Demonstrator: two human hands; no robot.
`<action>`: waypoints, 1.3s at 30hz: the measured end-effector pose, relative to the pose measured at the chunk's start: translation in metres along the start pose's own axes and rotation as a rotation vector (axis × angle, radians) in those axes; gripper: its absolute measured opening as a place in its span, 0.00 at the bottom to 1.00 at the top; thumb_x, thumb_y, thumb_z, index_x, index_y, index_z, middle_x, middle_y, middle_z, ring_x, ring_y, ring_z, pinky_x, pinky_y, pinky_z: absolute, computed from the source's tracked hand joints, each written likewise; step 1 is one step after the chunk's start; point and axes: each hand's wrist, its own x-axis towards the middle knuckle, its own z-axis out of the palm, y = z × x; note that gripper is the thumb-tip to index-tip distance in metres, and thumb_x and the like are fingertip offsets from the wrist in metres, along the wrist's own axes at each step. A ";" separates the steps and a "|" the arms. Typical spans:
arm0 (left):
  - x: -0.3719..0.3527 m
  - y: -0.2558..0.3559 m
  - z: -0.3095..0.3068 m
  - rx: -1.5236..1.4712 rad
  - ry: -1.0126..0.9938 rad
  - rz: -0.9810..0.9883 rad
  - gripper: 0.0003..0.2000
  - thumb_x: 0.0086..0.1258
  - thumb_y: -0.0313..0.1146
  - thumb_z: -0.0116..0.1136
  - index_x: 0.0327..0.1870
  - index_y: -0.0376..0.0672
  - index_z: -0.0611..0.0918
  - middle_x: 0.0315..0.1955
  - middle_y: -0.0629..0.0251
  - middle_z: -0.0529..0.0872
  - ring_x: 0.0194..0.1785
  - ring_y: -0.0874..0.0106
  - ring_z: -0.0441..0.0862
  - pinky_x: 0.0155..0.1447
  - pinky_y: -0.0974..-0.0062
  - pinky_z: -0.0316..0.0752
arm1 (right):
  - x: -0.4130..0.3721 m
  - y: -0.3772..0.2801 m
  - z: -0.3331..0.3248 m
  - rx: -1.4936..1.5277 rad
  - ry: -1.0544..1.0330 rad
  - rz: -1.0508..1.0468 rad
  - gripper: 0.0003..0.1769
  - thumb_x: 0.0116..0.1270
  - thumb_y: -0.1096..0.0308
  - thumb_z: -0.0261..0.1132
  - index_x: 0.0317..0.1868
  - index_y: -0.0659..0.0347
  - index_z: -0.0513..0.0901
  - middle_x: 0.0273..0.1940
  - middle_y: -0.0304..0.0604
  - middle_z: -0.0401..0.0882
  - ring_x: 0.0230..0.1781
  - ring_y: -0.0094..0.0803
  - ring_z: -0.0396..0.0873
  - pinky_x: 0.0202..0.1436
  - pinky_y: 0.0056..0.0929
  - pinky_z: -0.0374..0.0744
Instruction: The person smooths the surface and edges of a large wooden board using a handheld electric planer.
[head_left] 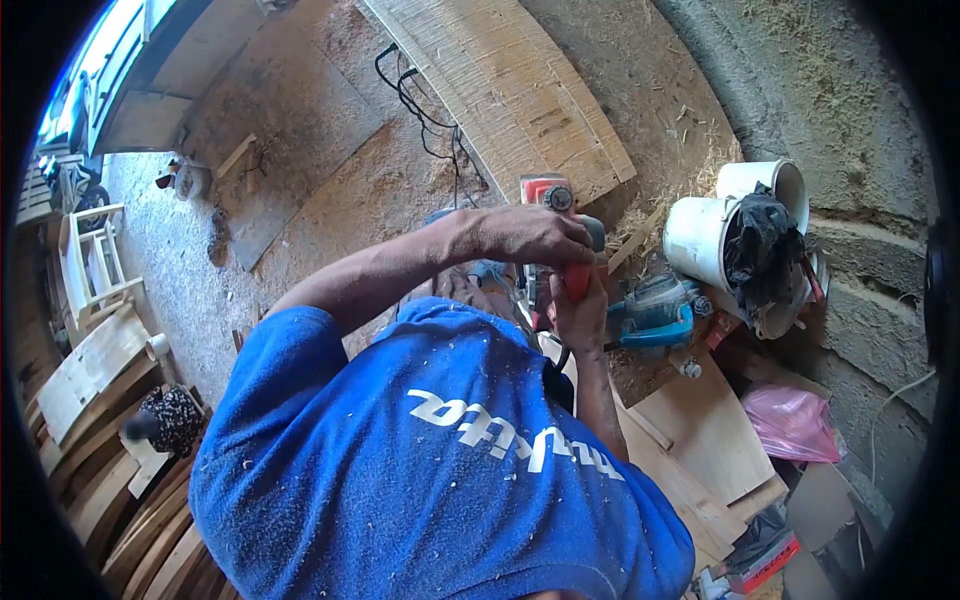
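Note:
A red and grey power tool that looks like an electric hand planer (545,186) is at the near end of a broad wooden board, with a round dark knob on top. My left hand (535,236) reaches across the tool, fingers curled over it behind the knob. My right hand (580,312) is closed around its red handle (577,281), just below the left hand. The tool's underside is hidden by my hands and arm. Right beside my right hand lies a blue power tool (655,318). My blue shirt, dusted with shavings, fills the lower middle.
The wide wooden board (530,100) stretches away at the top. White buckets (695,235), one with a black plastic bag (765,240), stand right against a rough wall. Plywood pieces (705,430) and a pink bag (790,422) lie lower right. Curved boards (140,510) are stacked lower left. Black cables (410,95) trail beside the board.

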 end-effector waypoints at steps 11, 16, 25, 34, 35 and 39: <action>0.003 -0.008 -0.029 0.083 0.126 -0.073 0.20 0.71 0.35 0.67 0.63 0.42 0.82 0.56 0.54 0.87 0.56 0.55 0.87 0.55 0.59 0.84 | 0.032 -0.011 -0.014 -0.068 0.031 -0.127 0.26 0.72 0.57 0.69 0.63 0.65 0.78 0.42 0.61 0.88 0.46 0.59 0.89 0.47 0.48 0.84; -0.064 -0.032 -0.037 0.053 0.520 -0.626 0.11 0.73 0.35 0.66 0.53 0.44 0.88 0.42 0.56 0.91 0.44 0.57 0.90 0.49 0.60 0.85 | 0.050 -0.021 -0.006 -0.208 0.080 -0.294 0.27 0.73 0.55 0.68 0.62 0.68 0.78 0.41 0.64 0.87 0.44 0.63 0.88 0.45 0.50 0.83; -0.097 -0.037 0.030 -0.352 0.440 -0.830 0.11 0.75 0.31 0.65 0.54 0.38 0.87 0.43 0.56 0.93 0.46 0.66 0.91 0.51 0.65 0.84 | 0.192 -0.093 0.044 -0.166 -0.087 -0.552 0.23 0.75 0.56 0.66 0.59 0.68 0.79 0.46 0.65 0.86 0.48 0.67 0.84 0.49 0.54 0.82; -0.093 -0.102 0.026 -1.195 0.273 -0.621 0.34 0.75 0.46 0.69 0.73 0.33 0.72 0.56 0.55 0.89 0.64 0.67 0.83 0.70 0.64 0.75 | 0.367 -0.178 0.150 -0.127 -0.068 -0.718 0.20 0.74 0.59 0.66 0.58 0.64 0.82 0.31 0.51 0.83 0.28 0.45 0.83 0.32 0.42 0.80; -0.111 -0.114 0.028 -1.160 0.182 -0.609 0.31 0.75 0.47 0.69 0.69 0.33 0.76 0.52 0.57 0.91 0.57 0.69 0.85 0.65 0.68 0.77 | 0.388 -0.187 0.163 -0.114 -0.080 -0.732 0.19 0.74 0.59 0.66 0.58 0.62 0.82 0.27 0.48 0.82 0.23 0.40 0.82 0.27 0.40 0.79; -0.171 -0.117 -0.016 -1.163 0.192 -0.703 0.25 0.75 0.47 0.69 0.59 0.32 0.83 0.45 0.59 0.93 0.48 0.72 0.89 0.59 0.73 0.80 | 0.449 -0.245 0.200 -0.032 -0.200 -0.696 0.17 0.74 0.59 0.66 0.58 0.55 0.84 0.20 0.40 0.80 0.12 0.30 0.79 0.17 0.33 0.78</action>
